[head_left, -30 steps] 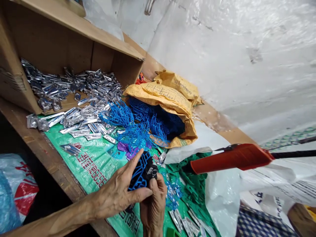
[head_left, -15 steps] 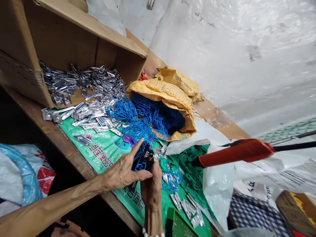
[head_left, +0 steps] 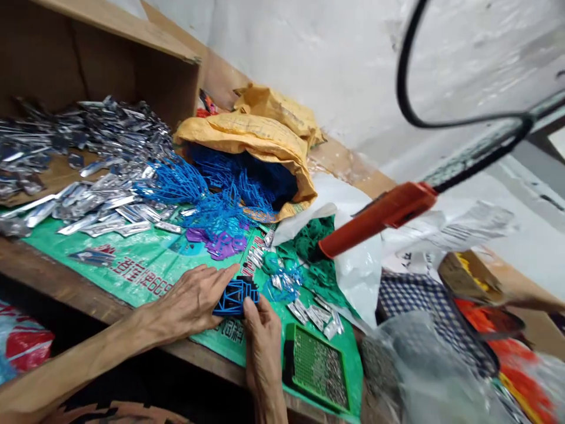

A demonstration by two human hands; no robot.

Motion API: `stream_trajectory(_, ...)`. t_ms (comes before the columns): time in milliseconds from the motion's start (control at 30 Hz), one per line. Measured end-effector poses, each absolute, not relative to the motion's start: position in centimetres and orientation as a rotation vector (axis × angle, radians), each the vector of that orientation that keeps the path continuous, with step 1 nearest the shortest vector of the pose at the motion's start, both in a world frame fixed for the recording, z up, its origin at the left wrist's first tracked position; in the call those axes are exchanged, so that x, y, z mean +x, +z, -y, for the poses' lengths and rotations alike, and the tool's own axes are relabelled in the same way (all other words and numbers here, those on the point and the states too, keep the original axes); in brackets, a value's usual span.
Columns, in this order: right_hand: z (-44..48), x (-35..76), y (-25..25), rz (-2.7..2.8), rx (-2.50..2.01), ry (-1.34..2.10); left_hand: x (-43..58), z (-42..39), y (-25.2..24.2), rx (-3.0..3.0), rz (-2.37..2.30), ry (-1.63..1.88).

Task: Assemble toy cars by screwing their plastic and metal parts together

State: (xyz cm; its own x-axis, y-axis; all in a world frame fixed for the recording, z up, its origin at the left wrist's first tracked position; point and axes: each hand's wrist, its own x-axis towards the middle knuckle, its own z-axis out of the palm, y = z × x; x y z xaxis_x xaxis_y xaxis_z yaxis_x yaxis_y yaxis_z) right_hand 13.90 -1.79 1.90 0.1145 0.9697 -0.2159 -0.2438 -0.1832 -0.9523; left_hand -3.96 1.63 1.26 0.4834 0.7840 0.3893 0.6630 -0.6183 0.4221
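Observation:
Both hands hold a small blue plastic frame piece point(head_left: 236, 296) just above the green woven sheet point(head_left: 150, 265) near the bench's front edge. My left hand point(head_left: 192, 303) grips its left side, fingers closed round it. From below, my right hand point(head_left: 261, 330) pinches its right side with thumb and fingertips. Purple plastic pieces point(head_left: 220, 242) lie just beyond the hands. Behind them, a heap of blue plastic frames point(head_left: 207, 194) spills out of a yellow sack point(head_left: 251, 138).
Silver foil packets point(head_left: 88, 153) fill a cardboard box point(head_left: 110, 53) and spread over the sheet at left. A green tray point(head_left: 315, 368) sits right of my hands, and green plastic parts point(head_left: 318, 247) lie in a white bag. A red-handled racket point(head_left: 384, 215) juts in from the right.
The view has swung right and down. My hands have lowered the blue piece towards the sheet; the black part seen in it earlier no longer shows. The racket's hoop is now in view.

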Motion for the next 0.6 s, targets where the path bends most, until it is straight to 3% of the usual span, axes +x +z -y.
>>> stream_trajectory(167, 2.2, 13.8, 1.5, 0.721, -1.212, 1.437, -3.9, -1.9, 1.5, 2.570, -1.180, 0.572)
stream_trajectory(600, 2.5, 13.6, 1.6, 0.634, -1.228, 1.513, -3.9, -2.2, -1.5, 2.606, -1.206, 0.646)
